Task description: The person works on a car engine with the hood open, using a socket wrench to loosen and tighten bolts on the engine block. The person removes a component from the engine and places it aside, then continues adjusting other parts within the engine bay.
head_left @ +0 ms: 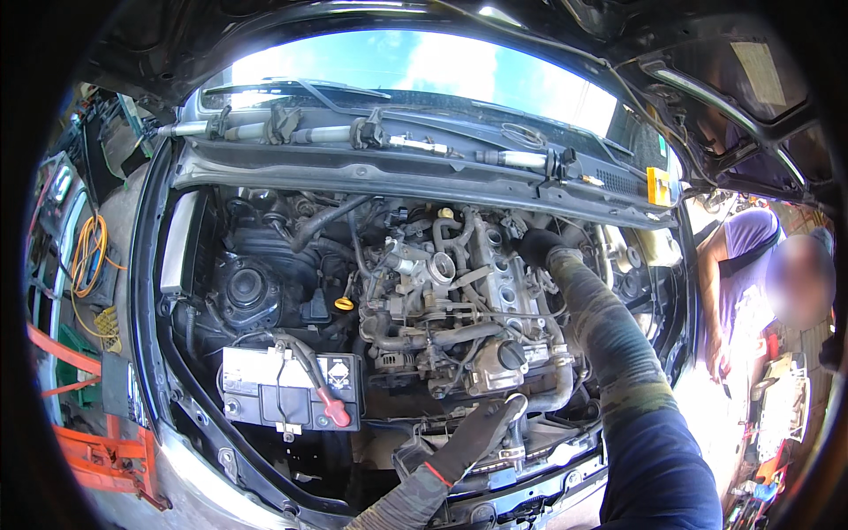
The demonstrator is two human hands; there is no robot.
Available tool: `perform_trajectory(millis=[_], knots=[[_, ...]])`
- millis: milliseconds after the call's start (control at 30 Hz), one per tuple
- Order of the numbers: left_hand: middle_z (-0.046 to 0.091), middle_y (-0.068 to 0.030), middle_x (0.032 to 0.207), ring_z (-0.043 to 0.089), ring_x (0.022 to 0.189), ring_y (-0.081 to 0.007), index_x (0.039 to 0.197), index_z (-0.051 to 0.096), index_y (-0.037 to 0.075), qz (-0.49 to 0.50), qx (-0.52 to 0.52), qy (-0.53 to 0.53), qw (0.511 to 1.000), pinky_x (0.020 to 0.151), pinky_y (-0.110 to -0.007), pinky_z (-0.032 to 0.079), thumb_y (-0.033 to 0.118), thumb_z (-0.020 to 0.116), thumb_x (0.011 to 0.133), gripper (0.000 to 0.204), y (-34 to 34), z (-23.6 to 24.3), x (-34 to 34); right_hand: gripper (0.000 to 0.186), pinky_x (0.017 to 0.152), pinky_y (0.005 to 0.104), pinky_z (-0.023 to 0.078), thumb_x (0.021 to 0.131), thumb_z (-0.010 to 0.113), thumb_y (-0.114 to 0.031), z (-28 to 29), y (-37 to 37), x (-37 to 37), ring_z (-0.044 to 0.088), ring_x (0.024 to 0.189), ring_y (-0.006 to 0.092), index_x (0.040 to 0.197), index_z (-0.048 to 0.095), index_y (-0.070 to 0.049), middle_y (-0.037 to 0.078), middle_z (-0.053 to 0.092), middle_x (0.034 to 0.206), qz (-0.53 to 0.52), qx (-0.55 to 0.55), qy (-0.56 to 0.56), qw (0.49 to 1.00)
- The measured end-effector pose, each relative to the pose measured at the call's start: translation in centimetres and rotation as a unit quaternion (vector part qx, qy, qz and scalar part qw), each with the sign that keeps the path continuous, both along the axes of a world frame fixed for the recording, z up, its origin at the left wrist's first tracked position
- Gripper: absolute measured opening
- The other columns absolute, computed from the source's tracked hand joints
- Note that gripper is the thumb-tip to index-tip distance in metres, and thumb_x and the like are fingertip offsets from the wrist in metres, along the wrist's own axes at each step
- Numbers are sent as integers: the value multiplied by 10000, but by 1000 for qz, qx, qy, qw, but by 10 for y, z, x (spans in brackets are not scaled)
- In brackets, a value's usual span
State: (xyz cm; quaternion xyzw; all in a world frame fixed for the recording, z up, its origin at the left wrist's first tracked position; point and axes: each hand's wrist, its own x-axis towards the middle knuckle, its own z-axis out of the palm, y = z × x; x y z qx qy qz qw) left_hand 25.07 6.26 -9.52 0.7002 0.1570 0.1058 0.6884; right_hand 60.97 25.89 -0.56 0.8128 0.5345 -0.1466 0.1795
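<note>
A dusty car engine [442,305] lies under the raised bonnet, with round openings along its valve cover [505,296]. My right hand [541,247], in a black glove, reaches to the far right side of the engine beside the valve cover. Its fingers are hidden among dark parts, so what they hold cannot be told. At the engine's front, my left hand [477,435], in a dark glove with a red cuff edge, rests by the radiator top. Its fingers stretch toward the black oil filler cap [511,355] without reaching it, next to a grey hose [555,389].
Several ignition coils [322,134] lie along the cowl below the windscreen, with a small yellow box [659,186] at its right end. A battery [291,386] with a red terminal cover sits front left. Another person [742,256] stands at the right, beside parts and tools.
</note>
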Motion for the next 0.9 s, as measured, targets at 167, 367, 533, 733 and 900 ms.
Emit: perform_trajectory(millis=[167,367,533,733,900], knots=[[637,-193,1072,629,852,-347,1548,464,264,-10,-17,-5,1000,759,-468,536,49,654,934,678,0,3,-1,361,998,509,544,949,634,-338,-6,-15,26,676,1094,463,1205,699,-93,238,664,1208,171,105,72,977],[645,-187,1118,646,887,-347,1531,492,223,57,84,-101,990,793,-472,533,119,655,977,586,3,7,0,523,1019,500,527,1067,410,-468,-8,-15,10,690,1119,422,1267,672,-62,306,718,1051,22,83,-30,996],[687,-141,1120,625,724,-195,1490,539,173,33,30,-23,999,689,-335,549,161,509,1098,393,0,7,-2,505,1032,492,514,1081,393,-433,-8,-6,16,689,1131,418,1228,683,-48,243,724,1148,91,-17,-31,995],[654,-197,1110,655,905,-362,1563,436,217,33,97,-91,991,798,-463,539,-3,628,914,712,2,7,-3,514,1057,497,494,1047,476,-496,7,-15,1,677,1147,428,1174,718,-61,228,718,1184,7,125,55,991],[652,-130,930,607,765,-282,1431,566,115,99,161,-153,970,710,-438,508,180,633,1013,429,7,20,-2,392,1048,504,500,1035,559,-413,-2,-7,1,688,1128,419,1123,733,-73,265,712,1124,-37,49,-15,998]])
